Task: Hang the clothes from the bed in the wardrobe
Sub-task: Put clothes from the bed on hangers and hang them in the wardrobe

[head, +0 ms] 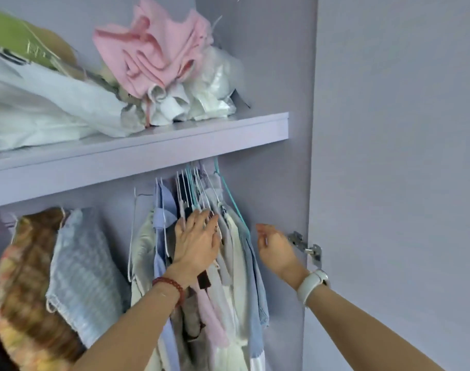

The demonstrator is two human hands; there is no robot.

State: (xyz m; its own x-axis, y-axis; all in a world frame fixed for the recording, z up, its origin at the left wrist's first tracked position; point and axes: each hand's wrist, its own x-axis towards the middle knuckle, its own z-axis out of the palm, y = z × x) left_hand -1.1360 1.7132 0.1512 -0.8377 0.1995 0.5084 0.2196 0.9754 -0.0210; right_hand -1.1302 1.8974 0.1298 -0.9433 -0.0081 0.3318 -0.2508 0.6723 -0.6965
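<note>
Head view: two hands working at clothes hanging in a lilac wardrobe.

Left grip [196, 242], its wrist wearing a red bead bracelet [169, 286], is pressing flat with straight, spread fingers against the bunch of hanging clothes [228, 285], holding nothing. Right grip [274, 245], its wrist wearing a white watch [312, 286], is hovering just beside the bunch's outer edge, fingers loosely curled and empty, with a metal hinge [306, 246] just beyond it. Wire hangers [199, 188] are rising above the left grip toward the shelf [137, 153], which is carrying pink cloth [153, 54]. Farther out past the left grip, a brown knit [30, 277] and a pale blue garment [81, 277] are hanging.
</note>
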